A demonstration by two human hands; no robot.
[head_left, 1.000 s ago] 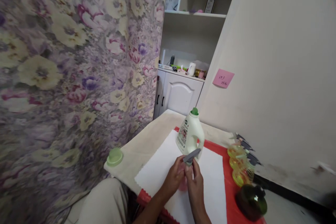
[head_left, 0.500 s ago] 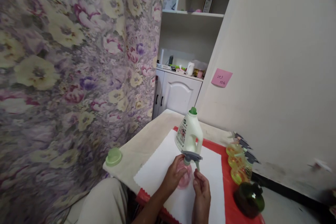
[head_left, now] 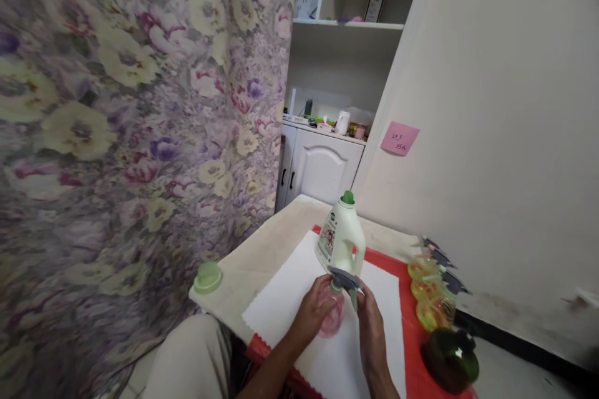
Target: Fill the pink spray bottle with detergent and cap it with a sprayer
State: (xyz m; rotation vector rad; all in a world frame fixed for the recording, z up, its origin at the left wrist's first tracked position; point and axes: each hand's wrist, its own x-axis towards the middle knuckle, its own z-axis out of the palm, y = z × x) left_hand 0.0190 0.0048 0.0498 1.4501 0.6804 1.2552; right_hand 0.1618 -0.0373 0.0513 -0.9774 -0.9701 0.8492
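A small pink spray bottle point(head_left: 333, 317) with a grey trigger head point(head_left: 345, 279) stands on a white cloth point(head_left: 290, 290). My left hand point(head_left: 314, 310) is wrapped round its pink body. My right hand point(head_left: 369, 315) is closed at the grey trigger head, fingers on its right side. Just behind the bottle stands a white detergent jug point(head_left: 340, 239) with a green cap.
A red mat point(head_left: 414, 349) lies under the cloth on a beige table point(head_left: 271, 243). Three yellow spray bottles point(head_left: 430, 293) and a dark green bottle point(head_left: 450, 358) sit at the right. A green cap point(head_left: 207, 277) lies at the table's left corner. A flowered curtain point(head_left: 131, 137) hangs left, a wall right.
The grey trigger head was tilted between my fingers a second ago; it now sits on the pink bottle. My right hand dropped away, then came back up to the head.
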